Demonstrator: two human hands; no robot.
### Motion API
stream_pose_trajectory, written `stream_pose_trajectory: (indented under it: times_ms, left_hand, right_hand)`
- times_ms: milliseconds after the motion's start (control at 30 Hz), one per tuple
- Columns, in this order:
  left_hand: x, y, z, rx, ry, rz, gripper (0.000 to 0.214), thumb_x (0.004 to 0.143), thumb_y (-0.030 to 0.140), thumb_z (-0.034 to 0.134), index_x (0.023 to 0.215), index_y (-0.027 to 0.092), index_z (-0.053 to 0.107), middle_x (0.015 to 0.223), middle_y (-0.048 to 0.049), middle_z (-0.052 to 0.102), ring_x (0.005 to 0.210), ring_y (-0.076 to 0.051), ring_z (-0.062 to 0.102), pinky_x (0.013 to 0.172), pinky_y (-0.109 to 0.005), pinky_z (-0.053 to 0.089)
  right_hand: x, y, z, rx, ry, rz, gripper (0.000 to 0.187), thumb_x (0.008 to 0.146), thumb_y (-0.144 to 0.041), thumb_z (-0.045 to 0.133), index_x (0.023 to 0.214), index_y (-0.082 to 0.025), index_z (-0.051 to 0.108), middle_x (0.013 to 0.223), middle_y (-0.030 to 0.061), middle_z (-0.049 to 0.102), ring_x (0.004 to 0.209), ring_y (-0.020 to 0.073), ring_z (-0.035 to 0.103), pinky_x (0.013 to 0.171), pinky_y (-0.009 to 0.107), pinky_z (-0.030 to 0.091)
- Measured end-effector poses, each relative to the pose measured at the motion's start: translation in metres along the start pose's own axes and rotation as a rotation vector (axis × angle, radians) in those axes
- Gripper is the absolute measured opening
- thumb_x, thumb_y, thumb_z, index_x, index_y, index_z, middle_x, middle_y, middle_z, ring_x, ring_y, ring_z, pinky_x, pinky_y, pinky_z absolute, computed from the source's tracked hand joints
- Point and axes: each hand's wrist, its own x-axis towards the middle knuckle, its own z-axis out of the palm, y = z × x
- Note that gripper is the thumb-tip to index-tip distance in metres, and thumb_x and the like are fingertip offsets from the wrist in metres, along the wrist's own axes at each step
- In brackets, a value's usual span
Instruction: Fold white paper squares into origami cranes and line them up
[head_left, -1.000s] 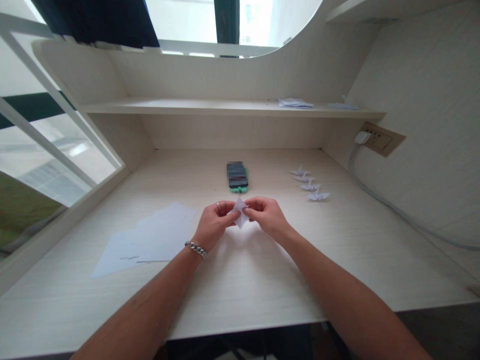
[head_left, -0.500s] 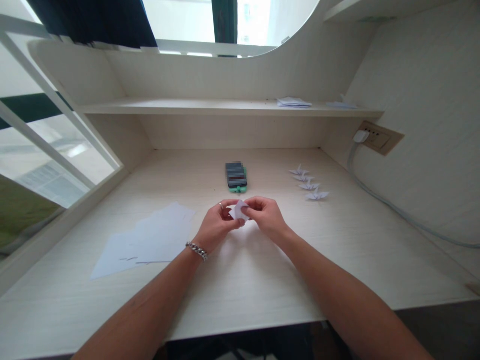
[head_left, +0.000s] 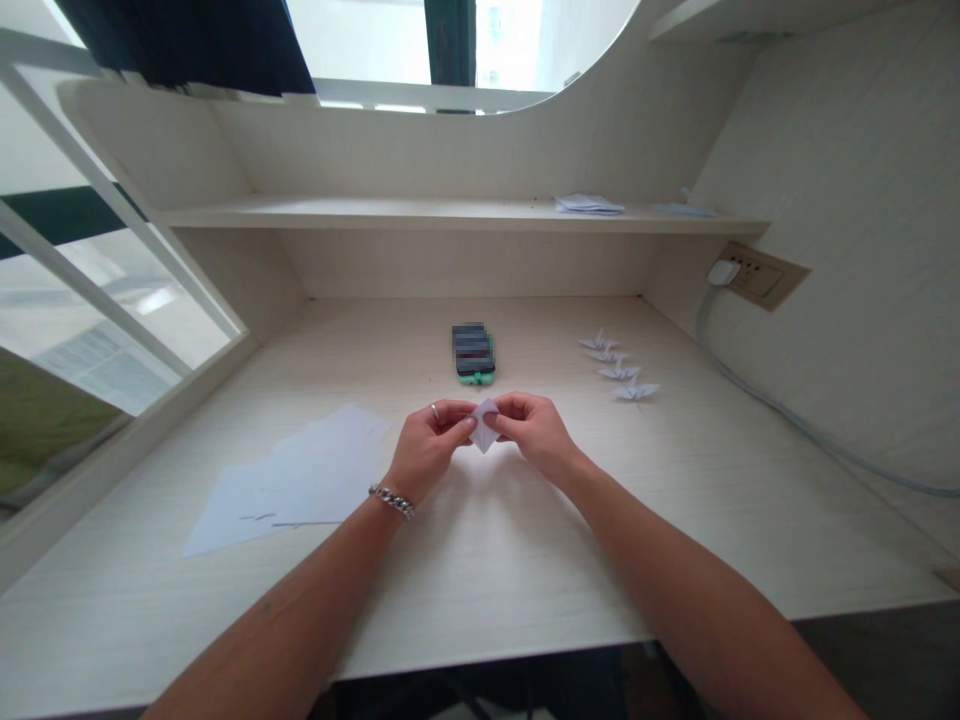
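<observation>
A small folded piece of white paper (head_left: 485, 428), diamond-shaped, is held above the desk between my two hands. My left hand (head_left: 429, 440), with a ring and a chain bracelet, pinches its left edge between thumb and fingers. On the opposite edge my right hand (head_left: 536, 430) pinches it the same way. Several white folded paper cranes (head_left: 636, 391) stand in a slanting row to the right. Flat sheets of white paper (head_left: 300, 480) lie on the left, overlapping.
A dark phone-like object (head_left: 473, 352) with a green edge, blurred, lies beyond my hands on the pale desk (head_left: 480, 600). Folded papers (head_left: 589, 204) rest on the shelf (head_left: 375, 212). A cable (head_left: 787, 425) runs from the wall socket (head_left: 761, 275) down the right side.
My left thumb has shifted up from the paper's lower corner to its left edge. The paper has turned upright into a diamond facing me. My right hand has hardly moved.
</observation>
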Motion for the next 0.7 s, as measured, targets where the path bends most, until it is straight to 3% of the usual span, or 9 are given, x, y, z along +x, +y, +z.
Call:
stream_pose_trajectory:
  times_ms: [433,600,700]
  left_hand:
    - [0.0,0.002,0.001,-0.141,0.084,-0.042,0.017,0.062,0.024,0.076,0.074,0.013,0.073,0.073,-0.005,0.071,0.069,-0.016,0.064,0.067,-0.03,0.054]
    - [0.0,0.001,-0.001,-0.071,0.079,-0.041,0.028,0.06,0.028,0.08,0.081,0.011,0.073,0.074,-0.0068,0.071,0.068,-0.016,0.064,0.065,-0.029,0.052]
    - [0.001,0.0,-0.001,-0.072,0.082,-0.011,0.042,0.058,0.027,0.082,0.095,0.012,0.07,0.079,-0.0064,0.072,0.069,-0.016,0.064,0.063,-0.027,0.05]
  right_hand:
    - [-0.004,-0.014,0.002,0.111,-0.007,0.106,0.024,0.067,-0.037,0.071,0.077,-0.016,0.076,0.077,0.0056,0.071,0.071,0.0161,0.063,0.062,0.027,0.052]
    - [-0.003,-0.009,0.002,0.049,0.0,0.066,0.023,0.06,-0.03,0.076,0.079,-0.016,0.075,0.073,0.0037,0.071,0.065,0.0142,0.062,0.06,0.027,0.05]
    - [-0.001,-0.004,0.002,0.05,0.024,0.035,0.022,0.058,-0.029,0.077,0.076,-0.016,0.072,0.071,0.0029,0.07,0.065,0.014,0.062,0.06,0.027,0.05]
